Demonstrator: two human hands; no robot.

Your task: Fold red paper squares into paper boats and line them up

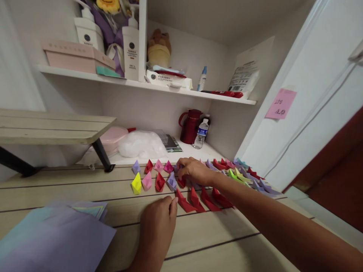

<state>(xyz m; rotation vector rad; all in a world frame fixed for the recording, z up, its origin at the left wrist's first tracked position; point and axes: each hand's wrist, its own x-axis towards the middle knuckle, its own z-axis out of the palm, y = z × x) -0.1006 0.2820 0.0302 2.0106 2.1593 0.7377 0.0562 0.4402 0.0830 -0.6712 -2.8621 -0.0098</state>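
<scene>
Several small folded paper boats in yellow (136, 184), pink, red and lilac stand in rows on the pale wooden table (198, 241). My right hand (194, 170) reaches over the rows, its fingers pinched on a red paper boat (181, 182) in the second row. My left hand (159, 223) rests on the table nearer me, fingers curled, fingertips touching the end of a red boat (184, 203) in the front row. More boats in red, green and lilac (244, 175) lie in a loose heap to the right.
A stack of lilac and light blue paper sheets (53, 238) lies at the front left. A raised wooden shelf (53, 128) stands at the left. Behind are a red jug (190, 126), a water bottle (200, 134) and a white plastic bag (141, 145). A white door (306, 113) stands at the right.
</scene>
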